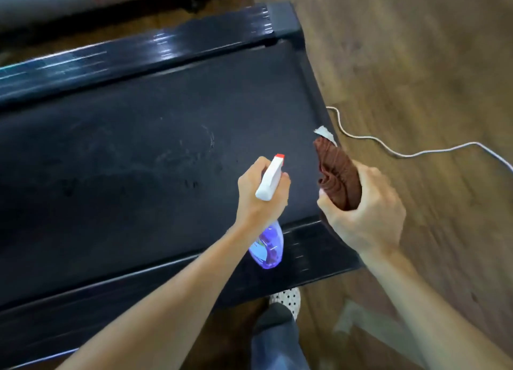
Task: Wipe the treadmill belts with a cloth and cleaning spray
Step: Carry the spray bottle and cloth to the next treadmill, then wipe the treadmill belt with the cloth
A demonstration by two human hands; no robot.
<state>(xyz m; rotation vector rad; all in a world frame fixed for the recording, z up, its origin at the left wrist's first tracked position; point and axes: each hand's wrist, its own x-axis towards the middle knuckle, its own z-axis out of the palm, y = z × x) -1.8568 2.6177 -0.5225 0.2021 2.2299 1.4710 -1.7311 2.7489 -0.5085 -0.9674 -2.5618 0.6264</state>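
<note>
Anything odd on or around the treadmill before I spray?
A white cable trails loose across the wooden floor beside the belt's end, a likely trip hazard. A pale scrap sits at the belt's edge, partly behind the cloth.

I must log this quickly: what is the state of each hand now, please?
Left hand: closed, fingers curled around the neck of the spray bottle.
Right hand: closed, holding the bunched brown cloth.

Spray bottle (268,203) above treadmill belt (155,158); cloth (337,175) right; cable (402,150) beyond.
</note>
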